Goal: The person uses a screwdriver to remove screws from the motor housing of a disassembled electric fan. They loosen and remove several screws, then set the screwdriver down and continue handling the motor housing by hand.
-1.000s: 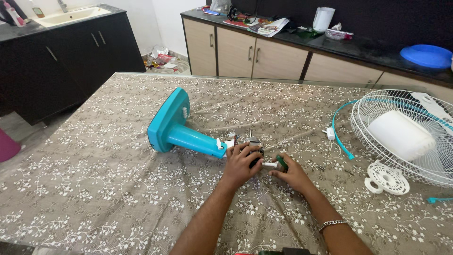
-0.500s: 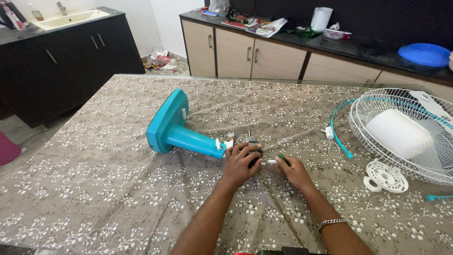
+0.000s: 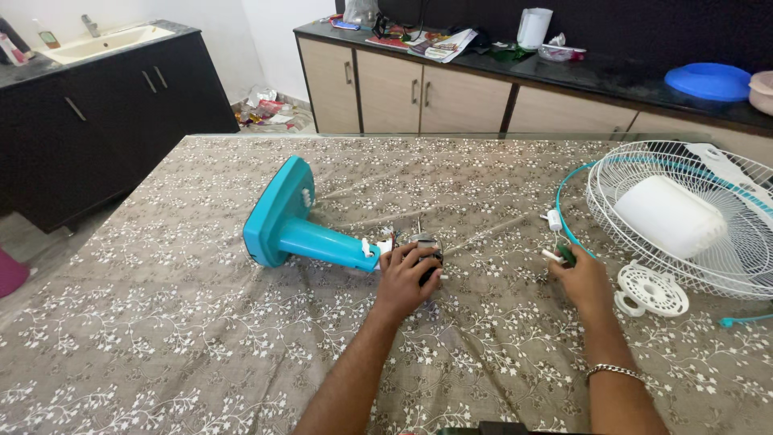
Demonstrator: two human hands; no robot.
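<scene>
Since the earlier frame, the right hand [image 3: 581, 280] was carried rightward, apparently gripping a small green-handled tool [image 3: 566, 254]. Clasped by the nearer left hand [image 3: 407, 278] was the dark metal fan motor [image 3: 424, 250], its teal stand [image 3: 302, 229] extending leftward.

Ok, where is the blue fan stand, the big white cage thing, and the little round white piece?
blue fan stand [image 3: 310, 238], head view, on the neck near the base.
white fan cage [image 3: 741, 266], head view, on the wire grille, lower right.
round white piece [image 3: 654, 290], head view, on its slotted face.
</scene>
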